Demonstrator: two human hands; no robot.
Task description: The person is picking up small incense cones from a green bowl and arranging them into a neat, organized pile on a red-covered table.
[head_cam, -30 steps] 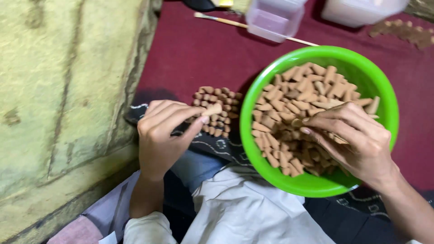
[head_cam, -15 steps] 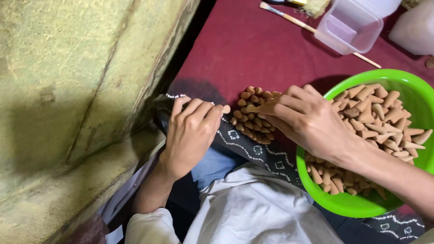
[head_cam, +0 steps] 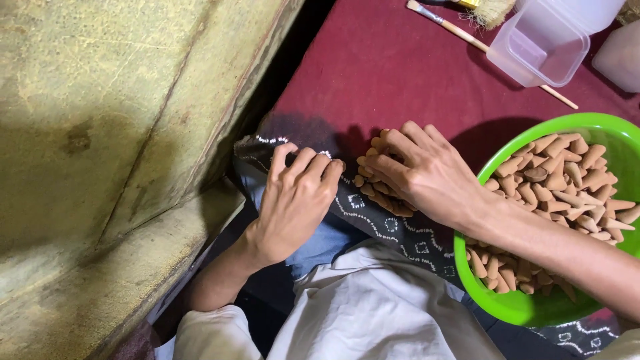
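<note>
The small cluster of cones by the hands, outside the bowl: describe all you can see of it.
The cluster of cones is a tight group of short, tan-brown, clay-like tapered pieces, the same kind as those filling the green bowl. They stand packed side by side, rounded ends towards the camera, at the edge of the dark red cloth, next to a dark patterned fabric. The right hand lies over the group, hiding much of it; the left hand sits just beside it, fingertips close to its edge.

Small tan-brown cones [head_cam: 380,193] lie packed side by side in a tight cluster at mid-frame, on the dark patterned cloth [head_cam: 413,237] at the maroon surface's edge, partly covered.
</note>
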